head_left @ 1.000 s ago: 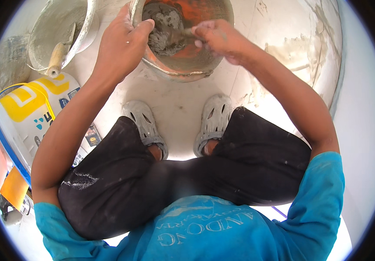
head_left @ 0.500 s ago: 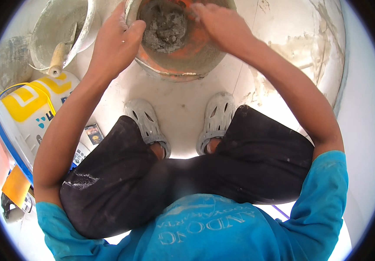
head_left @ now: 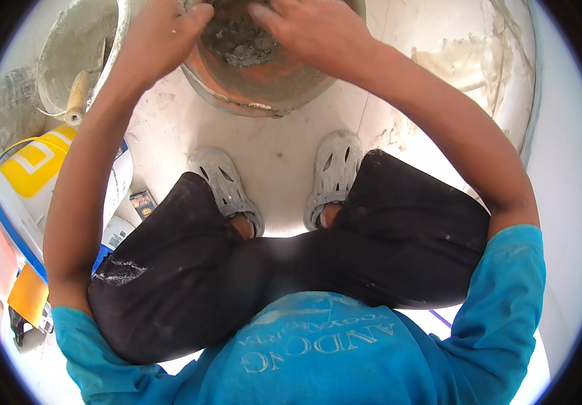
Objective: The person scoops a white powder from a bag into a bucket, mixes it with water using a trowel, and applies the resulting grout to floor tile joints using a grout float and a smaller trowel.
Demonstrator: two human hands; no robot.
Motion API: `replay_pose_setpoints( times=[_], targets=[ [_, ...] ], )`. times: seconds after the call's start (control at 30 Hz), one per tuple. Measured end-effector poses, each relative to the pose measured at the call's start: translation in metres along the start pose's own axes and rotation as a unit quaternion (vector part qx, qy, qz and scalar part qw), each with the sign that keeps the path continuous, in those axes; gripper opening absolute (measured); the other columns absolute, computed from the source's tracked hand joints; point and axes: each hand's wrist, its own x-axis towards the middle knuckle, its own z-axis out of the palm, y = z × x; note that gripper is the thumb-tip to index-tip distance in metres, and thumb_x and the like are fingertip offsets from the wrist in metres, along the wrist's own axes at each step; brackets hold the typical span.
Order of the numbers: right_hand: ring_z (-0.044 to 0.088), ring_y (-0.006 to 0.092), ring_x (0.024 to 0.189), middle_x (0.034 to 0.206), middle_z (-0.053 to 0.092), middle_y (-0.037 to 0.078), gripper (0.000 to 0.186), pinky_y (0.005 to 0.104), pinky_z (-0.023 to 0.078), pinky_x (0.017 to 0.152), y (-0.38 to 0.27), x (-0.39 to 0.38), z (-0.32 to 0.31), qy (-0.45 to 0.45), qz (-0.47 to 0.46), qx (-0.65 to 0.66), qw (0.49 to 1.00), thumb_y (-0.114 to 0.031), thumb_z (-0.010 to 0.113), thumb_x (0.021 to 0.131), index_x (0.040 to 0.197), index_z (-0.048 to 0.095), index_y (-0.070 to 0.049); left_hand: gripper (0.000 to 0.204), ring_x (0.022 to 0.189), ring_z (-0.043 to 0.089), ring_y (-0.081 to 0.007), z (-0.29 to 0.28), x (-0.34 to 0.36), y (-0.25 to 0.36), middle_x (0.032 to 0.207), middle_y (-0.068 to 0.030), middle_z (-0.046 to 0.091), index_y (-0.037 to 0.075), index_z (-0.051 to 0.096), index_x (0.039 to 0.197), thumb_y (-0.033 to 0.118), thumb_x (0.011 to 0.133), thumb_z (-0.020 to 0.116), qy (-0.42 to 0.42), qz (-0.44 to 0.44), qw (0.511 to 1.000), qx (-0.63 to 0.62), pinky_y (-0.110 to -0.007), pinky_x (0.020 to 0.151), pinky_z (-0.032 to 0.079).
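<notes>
A round orange-and-grey bucket (head_left: 217, 94), its inside coated with mortar, is at the top of the view in front of my feet. Wet grey mortar (head_left: 244, 52) lies in a rough lump inside it. My left hand (head_left: 169, 32) is closed on the bucket's left rim, thumb toward the inside; the upper frame edge cuts off some fingers. Over the opening, my right hand (head_left: 318, 30) reaches in from the right, with its thumb pointing left above the mortar. Its other fingers are mostly cut off, so what they touch is hidden.
A mortar-stained pail (head_left: 61, 57) stands at upper left, with a wooden-handled tool (head_left: 78, 98) in it. Below are a yellow-and-white sack (head_left: 31, 169), a small dark box (head_left: 142, 202) and an orange piece (head_left: 28, 293). My grey clogs (head_left: 220, 179) are on the smeared pale floor.
The bucket has shifted slightly left and up in view. My left hand has moved left with the rim, and my right hand has moved left over the mortar.
</notes>
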Motion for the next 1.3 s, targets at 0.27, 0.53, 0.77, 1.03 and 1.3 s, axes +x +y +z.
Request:
replay_pose_setpoints(
  times=[0.27,0.53,0.77,1.03,1.3],
  targets=[
    [0.064,0.0242,0.092,0.102,0.062,0.007,0.034,0.0337,0.056,0.069,-0.026,-0.025,0.033,-0.034,-0.085,-0.007,0.996,-0.014,0.059,0.084,0.117,0.062,-0.007,0.046,0.102,0.062,-0.0327,-0.003,0.015,0.012,0.107,-0.0232,0.065,-0.002,0.055,0.123,0.006,0.078,0.049,-0.055,0.021,0.997,-0.051,-0.039,0.094,0.046],
    [0.063,0.0237,0.085,0.091,0.061,0.010,0.040,0.0339,0.053,0.071,0.025,0.003,-0.007,0.103,-0.028,-0.014,0.994,-0.023,0.062,0.079,0.113,0.062,-0.002,0.049,0.108,0.060,-0.0397,-0.003,0.031,0.014,0.111,-0.0294,0.062,-0.004,0.051,0.127,0.009,0.080,0.052,-0.076,0.053,0.996,-0.017,-0.043,0.096,0.045],
    [0.066,0.0242,0.091,0.097,0.064,0.010,0.038,0.0348,0.055,0.074,-0.015,-0.032,0.036,-0.017,-0.073,-0.001,0.997,-0.014,0.060,0.083,0.120,0.060,-0.006,0.053,0.111,0.057,-0.0439,-0.002,0.020,0.001,0.112,-0.0330,0.060,-0.008,0.047,0.130,0.010,0.080,0.052,-0.037,0.071,0.992,0.095,-0.044,0.099,0.042],
    [0.062,0.0252,0.082,0.089,0.061,0.011,0.035,0.0353,0.052,0.069,0.016,0.003,-0.003,0.133,-0.027,-0.013,0.991,-0.019,0.058,0.081,0.110,0.063,-0.001,0.053,0.106,0.059,-0.0459,-0.007,0.016,0.010,0.107,-0.0335,0.062,-0.005,0.047,0.130,0.010,0.080,0.053,-0.062,0.042,0.997,0.026,-0.046,0.096,0.044],
    [0.066,0.0250,0.095,0.103,0.063,0.009,0.039,0.0358,0.055,0.073,-0.024,-0.036,0.052,-0.060,-0.032,0.003,0.998,-0.012,0.057,0.086,0.124,0.056,-0.007,0.048,0.103,0.060,-0.0447,0.005,-0.006,-0.003,0.105,-0.0324,0.063,-0.003,0.049,0.128,0.006,0.081,0.052,-0.048,0.057,0.994,0.084,-0.046,0.091,0.047]
  ],
)
